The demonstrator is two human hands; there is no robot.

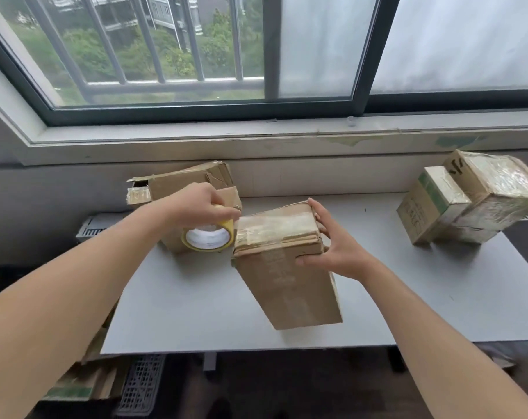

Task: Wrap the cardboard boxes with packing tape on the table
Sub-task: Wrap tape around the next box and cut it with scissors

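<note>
Above table (pixel 196 297), left hand (pixel 196 204) round tape roll (pixel 208 237), right hand (pixel 338 252) spread on box (pixel 287 282).

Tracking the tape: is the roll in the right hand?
No, the left hand grips the tape roll; the right hand steadies the cardboard box.

Grey table (pixel 196 313). Tall brown box (pixel 290 285) stands upright on it, tape across top, right grip (pixel 332 252) flat against its right side. Battered open-ended box (pixel 178 179) just behind left grip (pixel 196 204), which holds tape roll (pixel 208 237). Well right of right grip, far corner: green-marked box (pixel 423 213) touching larger taped box (pixel 495 198).
</note>
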